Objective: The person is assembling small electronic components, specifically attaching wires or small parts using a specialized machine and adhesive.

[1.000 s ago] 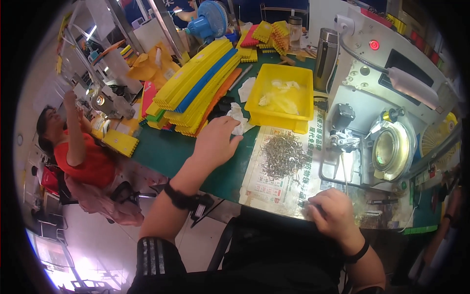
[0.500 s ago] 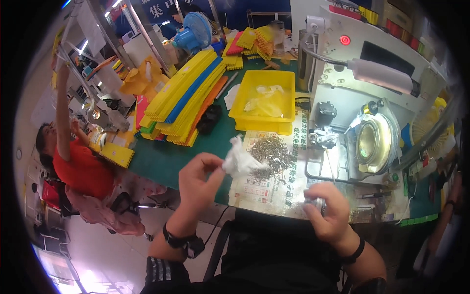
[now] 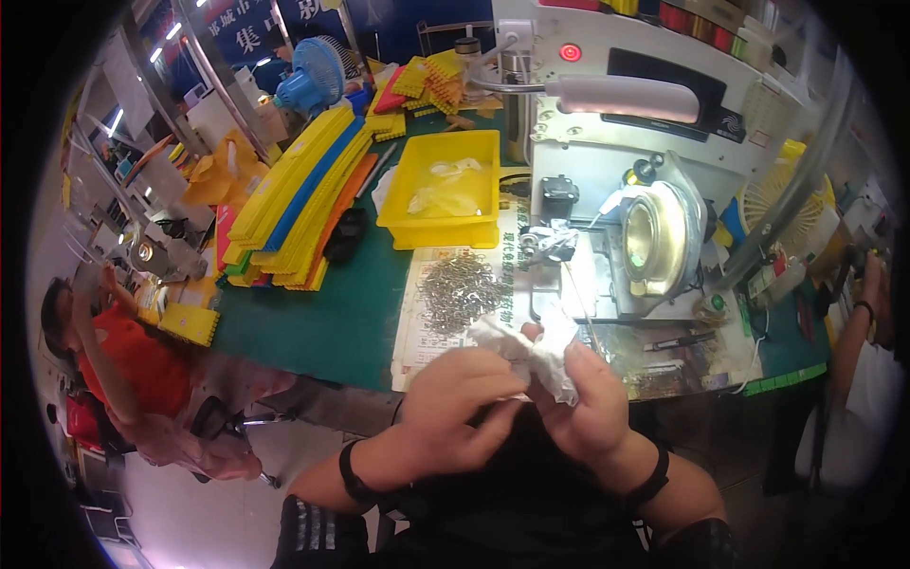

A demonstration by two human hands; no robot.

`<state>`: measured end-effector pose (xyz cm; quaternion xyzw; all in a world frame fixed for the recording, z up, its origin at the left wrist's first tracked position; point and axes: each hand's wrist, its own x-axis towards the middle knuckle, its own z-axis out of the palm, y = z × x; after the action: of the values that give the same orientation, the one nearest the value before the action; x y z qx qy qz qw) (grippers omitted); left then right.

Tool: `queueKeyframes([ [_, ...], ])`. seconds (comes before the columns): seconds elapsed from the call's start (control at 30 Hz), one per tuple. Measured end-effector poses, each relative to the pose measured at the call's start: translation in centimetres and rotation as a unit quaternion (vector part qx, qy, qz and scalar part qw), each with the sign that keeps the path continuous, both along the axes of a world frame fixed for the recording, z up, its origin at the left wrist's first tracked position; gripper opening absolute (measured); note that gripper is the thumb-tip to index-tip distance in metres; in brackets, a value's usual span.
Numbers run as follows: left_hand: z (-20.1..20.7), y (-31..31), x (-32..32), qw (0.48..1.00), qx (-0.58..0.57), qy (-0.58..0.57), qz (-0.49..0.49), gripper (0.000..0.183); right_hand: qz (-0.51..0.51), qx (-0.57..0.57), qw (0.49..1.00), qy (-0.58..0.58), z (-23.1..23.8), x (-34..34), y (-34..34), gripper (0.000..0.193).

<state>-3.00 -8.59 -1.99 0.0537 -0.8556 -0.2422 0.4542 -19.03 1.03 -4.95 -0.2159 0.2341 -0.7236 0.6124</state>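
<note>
White tissue [image 3: 553,368]: held crumpled on the near side of the yellow tray [image 3: 444,234].
Is pinched in the closed right grip [image 3: 595,403]; meets the curled left grip [image 3: 462,406], too blurred to judge its hold. Could scatter the metal pieces [image 3: 462,292] in front of the tray by trailing low. Has counter [image 3: 318,327] room front-left of the tray, to the near edge.

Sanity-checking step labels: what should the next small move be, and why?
Probably gather in the white wipe with the left hand: the right hand grips it, while its crumpled left end sticks out close to the left hand.
</note>
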Motion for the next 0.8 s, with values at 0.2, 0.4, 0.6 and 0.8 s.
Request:
queueKeyframes([
  [0.2, -2.0, -0.5, 1.2, 0.975, 0.22, 0.001, 0.018, 0.024, -0.014, -0.089, 0.996, -0.027, 0.5, -1.4, 0.5, 0.064],
  [0.4, -1.9, 0.1, 0.4, 0.837, 0.543, 0.023, -0.067, 0.036, -0.032, -0.106, 0.989, 0.098, 0.3, -1.3, 0.9, 0.063],
  [0.6, -2.4, -1.0, 1.3, 0.942, 0.302, -0.147, -0.009, 0.029, -0.021, -0.063, 0.997, 0.038, 1.6, -1.6, 1.4, 0.041],
  [0.8, -2.1, -0.8, 1.1, 0.987, -0.033, 0.016, 0.159, 0.032, -0.119, 0.033, 0.987, 0.1, -0.2, -1.3, 1.3, 0.027],
])
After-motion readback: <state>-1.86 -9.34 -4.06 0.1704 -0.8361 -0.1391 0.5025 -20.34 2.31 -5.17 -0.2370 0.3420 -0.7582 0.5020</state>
